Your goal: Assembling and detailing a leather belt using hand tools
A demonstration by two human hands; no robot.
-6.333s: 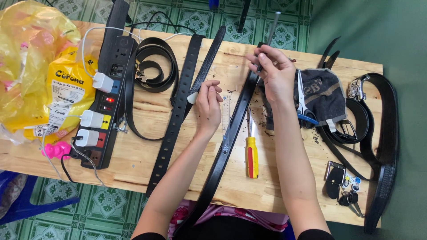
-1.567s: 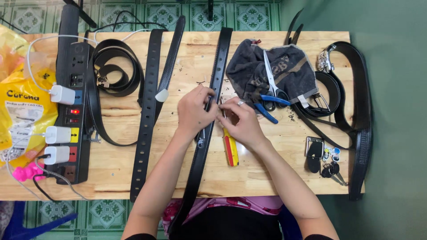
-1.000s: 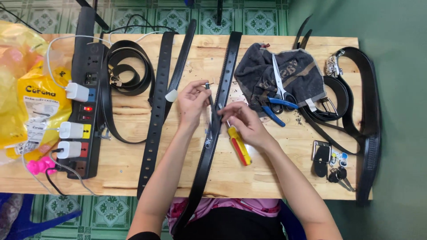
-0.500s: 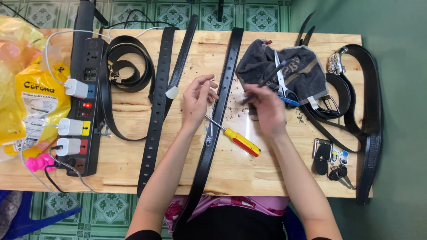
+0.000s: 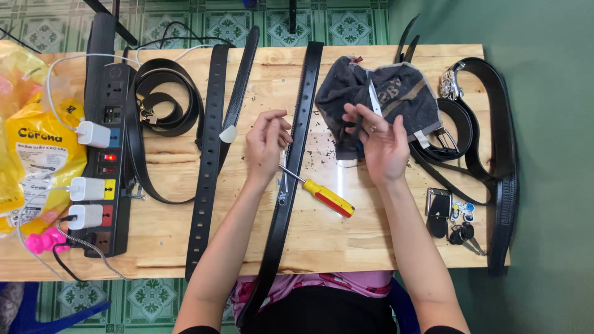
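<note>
The right hand (image 5: 378, 143) gripped scissors (image 5: 370, 99) on the dark cloth (image 5: 402, 93), left hand (image 5: 266, 143) empty-curled; the cloth could snag the blades.

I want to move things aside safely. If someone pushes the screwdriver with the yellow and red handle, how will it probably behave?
The screwdriver has a rounded handle and lies free on the flat wooden table, so it would probably roll. It looks rigid. Its tip rests across the long black belt, which might stop it.
</note>
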